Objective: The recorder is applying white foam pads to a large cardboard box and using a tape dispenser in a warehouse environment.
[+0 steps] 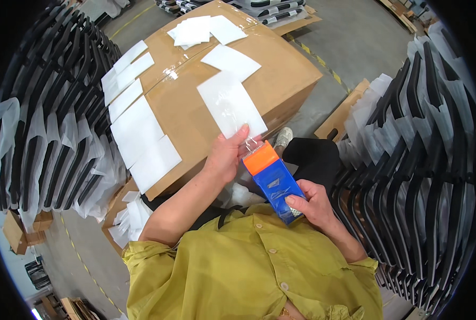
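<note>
My left hand (228,154) pinches the near end of a white foam sheet (228,104), thumb on top, and the sheet reaches out over the big cardboard box (179,101). Clear shiny tape lies along the sheet's middle. In my right hand (313,205) is a blue tape dispenser (277,186) with an orange front (261,159) and a toothed cutting edge. That edge is close to my left fingers at the sheet's end, and a clear strip seems to run between them. Another white sheet (232,61) lies partly under the held one.
More white sheets (136,125) line the box's left side, and a small pile (192,31) sits at its far end. Stacked black frames (51,133) wrapped in white film rise at left, with more black frames (414,176) at right. A carton with white scraps (133,218) stands below left.
</note>
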Available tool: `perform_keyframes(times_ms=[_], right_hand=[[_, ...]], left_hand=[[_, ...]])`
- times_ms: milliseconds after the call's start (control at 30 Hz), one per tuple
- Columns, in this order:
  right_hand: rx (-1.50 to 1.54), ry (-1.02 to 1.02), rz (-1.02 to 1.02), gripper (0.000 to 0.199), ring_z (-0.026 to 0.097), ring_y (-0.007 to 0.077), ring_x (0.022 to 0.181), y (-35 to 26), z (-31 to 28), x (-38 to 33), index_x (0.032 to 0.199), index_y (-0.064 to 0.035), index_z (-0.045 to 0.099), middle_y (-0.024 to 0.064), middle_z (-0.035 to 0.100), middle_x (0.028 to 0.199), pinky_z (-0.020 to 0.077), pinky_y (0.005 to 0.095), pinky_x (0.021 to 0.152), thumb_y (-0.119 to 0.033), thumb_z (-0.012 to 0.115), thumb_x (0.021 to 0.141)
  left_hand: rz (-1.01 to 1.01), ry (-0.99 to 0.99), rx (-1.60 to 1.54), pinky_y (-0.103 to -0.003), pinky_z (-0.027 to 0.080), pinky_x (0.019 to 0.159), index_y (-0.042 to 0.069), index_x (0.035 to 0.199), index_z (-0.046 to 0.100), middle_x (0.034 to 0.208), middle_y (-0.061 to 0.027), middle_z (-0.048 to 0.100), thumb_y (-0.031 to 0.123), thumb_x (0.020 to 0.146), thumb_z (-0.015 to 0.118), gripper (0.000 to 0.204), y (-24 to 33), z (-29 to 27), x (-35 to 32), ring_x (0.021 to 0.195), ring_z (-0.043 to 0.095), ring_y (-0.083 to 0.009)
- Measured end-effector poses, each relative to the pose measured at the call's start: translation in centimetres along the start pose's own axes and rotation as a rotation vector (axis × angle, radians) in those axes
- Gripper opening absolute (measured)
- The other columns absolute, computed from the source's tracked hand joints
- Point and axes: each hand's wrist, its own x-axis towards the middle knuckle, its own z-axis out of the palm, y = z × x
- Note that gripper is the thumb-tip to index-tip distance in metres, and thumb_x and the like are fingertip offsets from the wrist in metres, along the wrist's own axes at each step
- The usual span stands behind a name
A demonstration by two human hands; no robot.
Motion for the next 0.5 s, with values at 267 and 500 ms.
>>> perform_keyframes(times_ms=[267,500], right_hand=[[-0.100,0.029,-0.068,0.027,0.052,0.0057,0.066,-0.4,-0.4,-1.1,0.088,0.0028,0.059,0.0025,0.060,0.075,0.0420,0.0199,0.061,-0.022,0.063,0.077],[0.481,0.124,-0.013,0.042,0.053,0.0183,0.097,4.5,-2.2,0.3,0.116,0.0013,0.046,0.0108,0.053,0.113,0.0428,0.0299,0.084,-0.023,0.054,0.083]], left_hand=[[0.130,0.046,0.031,-0.030,0.053,0.063,0.001,0.099,0.049,0.087,-0.0143,0.060,0.021,0.084,0.056,0.026,4.0,0.4,0.6,0.072,0.062,-0.0209],[1.381,-0.345,1.155,-0.033,0.049,0.058,0.008,0.086,0.060,0.074,-0.0069,0.061,0.005,0.067,0.056,0.020,-1.6,2.2,-3.3,0.066,0.060,-0.0241]])
